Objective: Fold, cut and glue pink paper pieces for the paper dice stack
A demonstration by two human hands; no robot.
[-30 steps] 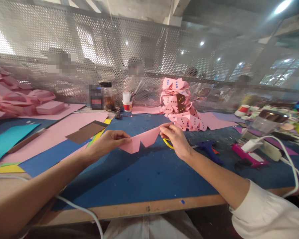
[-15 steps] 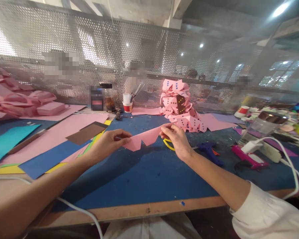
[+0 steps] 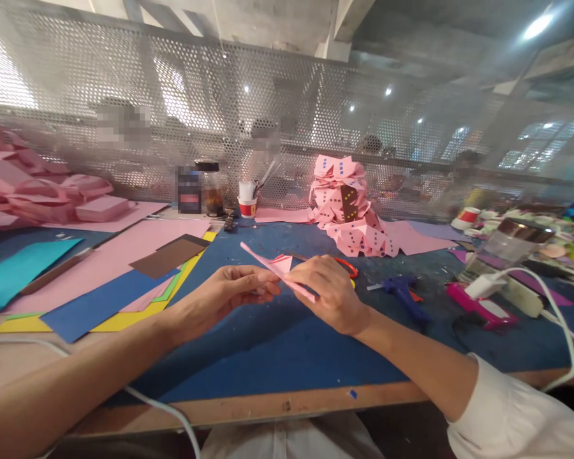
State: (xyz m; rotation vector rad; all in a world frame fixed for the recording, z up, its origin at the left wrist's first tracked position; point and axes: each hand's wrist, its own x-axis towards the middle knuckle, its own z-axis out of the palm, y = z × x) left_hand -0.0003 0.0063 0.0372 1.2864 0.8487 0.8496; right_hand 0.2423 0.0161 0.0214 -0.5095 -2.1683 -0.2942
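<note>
My right hand [image 3: 332, 293] is closed on a folded strip of pink paper [image 3: 268, 260], which slants from upper left to lower right beneath its fingers. Notched flaps stick up along the strip's far side. My left hand [image 3: 232, 290] has its thumb and fingers pinched together at the near edge of the paper; the exact contact is partly hidden. Just behind my right hand lie scissors with red-orange handles [image 3: 348, 266], half covered. A blue glue gun [image 3: 404, 296] rests to the right of that hand.
A tower of notched, dotted pink paper [image 3: 349, 204] stands at the back. Coloured sheets [image 3: 100, 296] and heaped pink paper pieces [image 3: 38, 182] lie left. A pink power strip [image 3: 481, 306], white cable [image 3: 562, 306] and clear jar [image 3: 511, 245] are right. Perforated metal screen [image 3: 287, 95] closes the back.
The pink strip, earlier stretched between both hands with notches facing down, is now turned and slanted. My hands have come closer together, and more of the scissors' handles shows.
</note>
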